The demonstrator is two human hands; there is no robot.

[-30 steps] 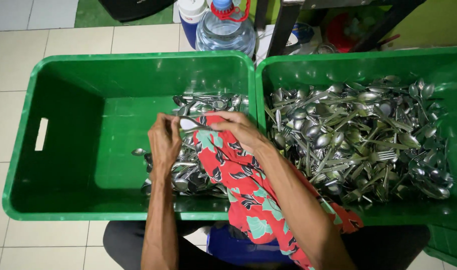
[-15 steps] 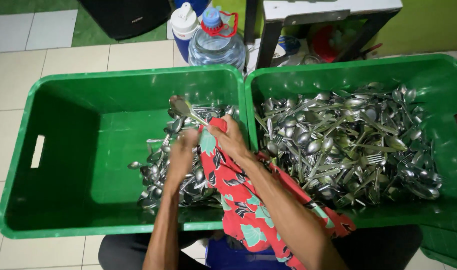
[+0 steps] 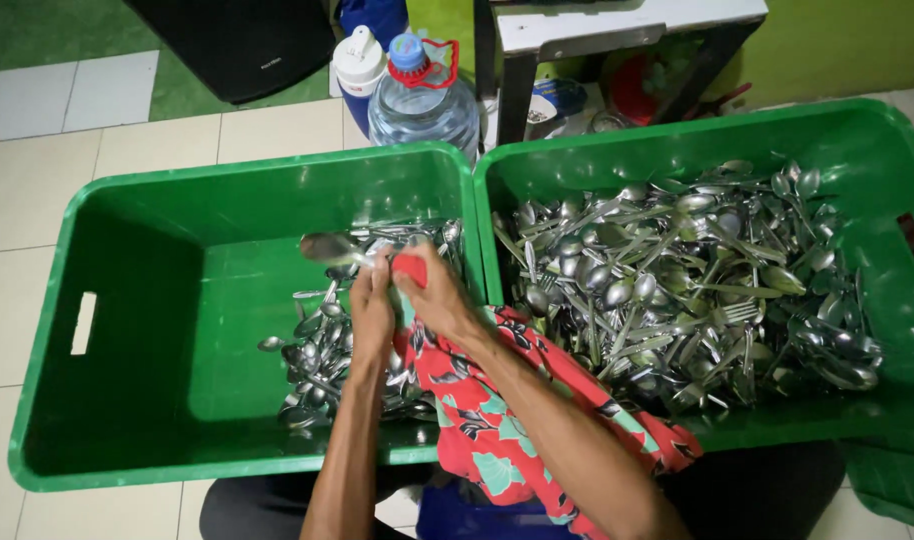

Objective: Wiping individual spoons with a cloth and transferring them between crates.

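— What have you got hold of right now?

— My left hand (image 3: 372,305) is closed around the handle of a spoon (image 3: 329,246), its bowl sticking out to the left over the left green crate (image 3: 137,300). My right hand (image 3: 439,300) is clenched on a red flowered cloth (image 3: 487,400), bunched against the spoon's handle just beside my left hand. The rest of the cloth trails down over the crate's near rim toward my lap.

— And where does the cutlery stand?

— The right green crate (image 3: 867,140) holds a big tangled heap of spoons and forks (image 3: 677,280), covering most of its floor. The left crate has a much smaller pile (image 3: 327,350) gathered by its right wall, under my hands; most of its bottom is bare green.

— So how far along would you say?

— Going by the two piles, I'd judge it's early: only a small share lies in the left crate, and the bulk sits in the right one.

— Anything else around?

— A large water bottle (image 3: 422,95) and a white-capped jug (image 3: 357,65) stand on the tiled floor (image 3: 37,190) behind the crates.
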